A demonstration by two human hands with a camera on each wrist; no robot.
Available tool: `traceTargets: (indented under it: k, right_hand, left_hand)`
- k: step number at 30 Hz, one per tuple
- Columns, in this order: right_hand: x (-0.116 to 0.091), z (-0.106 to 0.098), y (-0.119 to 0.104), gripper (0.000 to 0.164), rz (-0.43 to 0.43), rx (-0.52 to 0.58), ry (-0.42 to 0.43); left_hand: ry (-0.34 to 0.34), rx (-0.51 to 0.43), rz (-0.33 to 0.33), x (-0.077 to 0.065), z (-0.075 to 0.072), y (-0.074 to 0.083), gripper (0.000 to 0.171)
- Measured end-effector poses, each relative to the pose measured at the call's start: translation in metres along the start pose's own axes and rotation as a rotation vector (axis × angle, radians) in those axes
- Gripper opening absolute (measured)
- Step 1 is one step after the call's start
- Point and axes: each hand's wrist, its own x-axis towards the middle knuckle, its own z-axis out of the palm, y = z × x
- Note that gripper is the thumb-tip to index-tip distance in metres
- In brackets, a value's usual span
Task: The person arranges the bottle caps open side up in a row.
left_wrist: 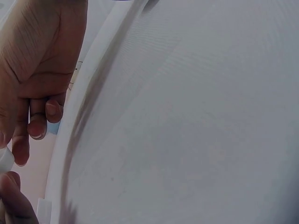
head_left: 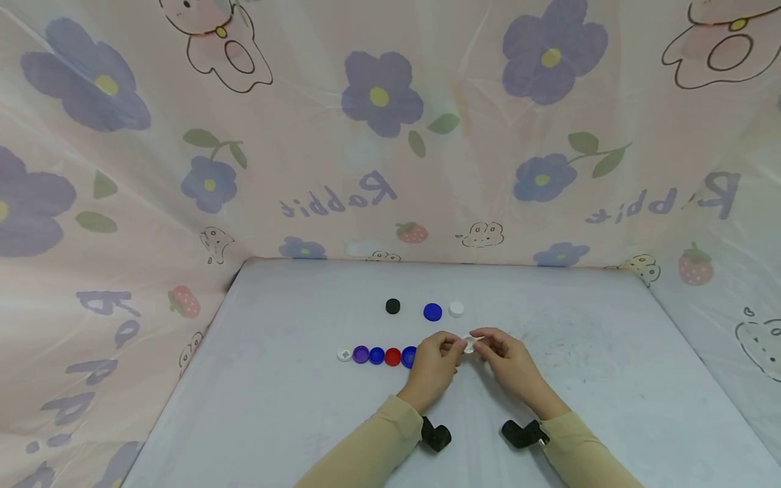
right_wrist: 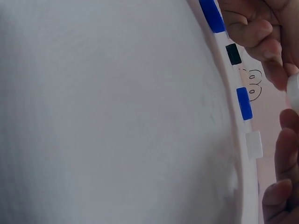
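A white bottle cap (head_left: 468, 344) is held up between the fingertips of both hands, above the table. My left hand (head_left: 434, 366) pinches its left side with thumb and fingers. From the right, my right hand (head_left: 509, 359) pinches the other side. In the left wrist view, the cap (left_wrist: 5, 160) shows at the left edge, below the left hand (left_wrist: 42, 60). The right wrist view has the cap (right_wrist: 293, 92) at its right edge, with the right hand (right_wrist: 282, 182) below it. Beside the left hand, a large blue cap (head_left: 409, 357) is partly hidden.
Left of that blue cap runs a row of red (head_left: 393, 356), blue (head_left: 376, 356), purple (head_left: 361, 354) and white (head_left: 344, 354) caps. Farther back lie black (head_left: 393, 306), blue (head_left: 432, 312) and white (head_left: 456, 309) caps. A patterned curtain (head_left: 451, 169) surrounds the white table (head_left: 274, 407).
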Motion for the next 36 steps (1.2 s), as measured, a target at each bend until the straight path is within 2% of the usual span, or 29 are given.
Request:
traceTargets:
  k: [8,11,14,18,22,28,31,36]
  right_hand:
    - [-0.003,-0.003,-0.004,0.029,-0.016,0.001,-0.054]
    - [-0.005,-0.003,-0.014,0.030,-0.002,0.009,-0.078]
    - [-0.005,-0.003,-0.015,0.031,-0.005,0.011,-0.083]
    - [-0.004,-0.002,-0.019,0.030,-0.042,-0.010,-0.074]
    - [-0.006,-0.001,-0.032,0.028,-0.045,-0.004,-0.073]
    - [0.001,0.002,-0.015,0.028,-0.031,-0.001,-0.075]
    - [0.003,0.004,-0.011,0.028,-0.048,0.005,-0.083]
    - [0.006,0.008,-0.016,0.028,-0.089,0.026,-0.108]
  left_hand:
    - [0.000,-0.017,-0.009,0.001,-0.002,0.001,0.016]
    - [-0.004,-0.004,-0.015,0.000,-0.004,0.001,0.016]
    - [-0.007,0.016,-0.007,-0.001,-0.006,0.003,0.014]
    - [-0.008,0.042,0.032,-0.003,-0.009,0.006,0.015]
    - [-0.030,0.075,0.068,-0.005,-0.013,0.008,0.019]
    - [-0.069,0.141,0.100,-0.008,-0.022,0.010,0.025]
    - [-0.076,0.205,0.148,-0.007,-0.028,0.011,0.025]
    - [-0.088,0.443,0.227,-0.003,-0.043,0.016,0.026]
